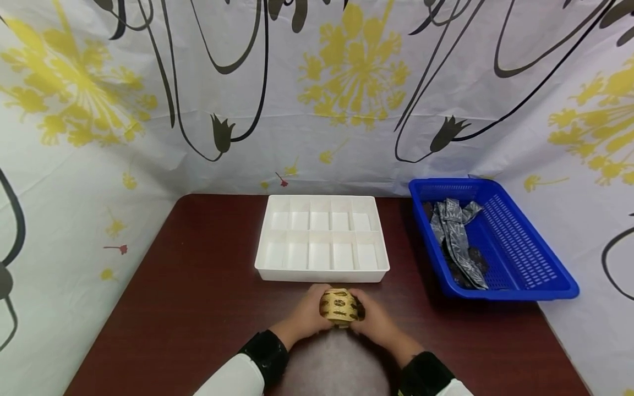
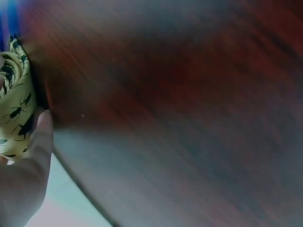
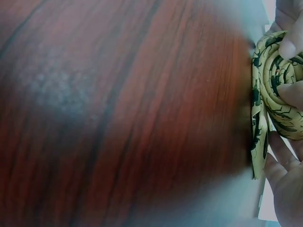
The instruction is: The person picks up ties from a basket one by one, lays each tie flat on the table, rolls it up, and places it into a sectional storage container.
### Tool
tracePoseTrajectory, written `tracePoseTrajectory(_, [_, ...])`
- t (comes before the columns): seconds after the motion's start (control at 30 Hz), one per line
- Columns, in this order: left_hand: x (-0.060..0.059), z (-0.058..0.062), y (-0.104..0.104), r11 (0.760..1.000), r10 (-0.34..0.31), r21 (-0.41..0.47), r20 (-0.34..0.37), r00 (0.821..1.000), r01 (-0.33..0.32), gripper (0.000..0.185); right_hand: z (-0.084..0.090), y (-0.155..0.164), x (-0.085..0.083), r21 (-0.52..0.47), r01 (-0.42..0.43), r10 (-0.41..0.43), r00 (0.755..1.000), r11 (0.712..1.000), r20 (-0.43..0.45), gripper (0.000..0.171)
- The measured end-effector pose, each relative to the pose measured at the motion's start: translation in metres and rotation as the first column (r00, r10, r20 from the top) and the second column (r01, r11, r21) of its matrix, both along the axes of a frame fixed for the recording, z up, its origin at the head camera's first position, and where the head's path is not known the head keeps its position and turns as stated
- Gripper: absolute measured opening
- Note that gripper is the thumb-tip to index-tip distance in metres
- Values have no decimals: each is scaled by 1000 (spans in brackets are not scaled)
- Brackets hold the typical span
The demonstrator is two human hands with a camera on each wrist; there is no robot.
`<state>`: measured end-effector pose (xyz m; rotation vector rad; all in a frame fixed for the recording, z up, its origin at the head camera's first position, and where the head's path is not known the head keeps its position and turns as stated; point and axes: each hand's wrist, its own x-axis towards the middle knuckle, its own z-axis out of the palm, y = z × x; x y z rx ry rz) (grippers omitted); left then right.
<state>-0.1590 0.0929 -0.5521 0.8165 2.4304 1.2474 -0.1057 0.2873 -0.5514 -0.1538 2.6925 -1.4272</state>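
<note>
A yellow necktie (image 1: 339, 307) with a dark insect print is rolled into a thick coil, held low over the front middle of the table. My left hand (image 1: 311, 312) grips the coil from its left side, and my right hand (image 1: 375, 319) grips it from the right. In the right wrist view, the spiral end of the necktie (image 3: 279, 85) shows, with fingertips pressed on the layers and a loose flap hanging beside the coil. The left wrist view catches the printed outer wrap of the necktie (image 2: 16, 113), with a finger along it.
Just beyond the hands, a white divided tray (image 1: 322, 275) with two rows of compartments stands on the dark wooden table (image 1: 198, 308). At the right, a blue plastic basket (image 1: 525, 242) holds a grey patterned necktie (image 1: 455, 231) and darker cloth. A floral curtain (image 1: 346, 148) hangs behind.
</note>
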Motion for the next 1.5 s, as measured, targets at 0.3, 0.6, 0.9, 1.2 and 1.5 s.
tracePoseTrajectory(0.3, [5,2,6,992,-26,-125,-182,983,3,49,-3,1,1,48,-12,14,999,999,-44,69])
tracePoseTrajectory(0.6, [10,22,23,889,-50,-450,-288,956,-89,40,-1,4,-1,63,-31,35,998,998,-57,77])
tracePoseTrajectory(0.9, [10,27,25,857,-67,-510,-259,964,-77,42,-2,5,-1,49,-35,37,999,998,-37,72])
tracePoseTrajectory(1.2, [6,-3,1,1000,19,5,42,999,-19,95,-4,8,0,-4,-4,4,1000,1000,-15,68])
tracePoseTrajectory(1.5, [11,-11,7,1000,23,19,-62,998,-22,61,-2,8,0,21,-13,13,999,1000,-31,71])
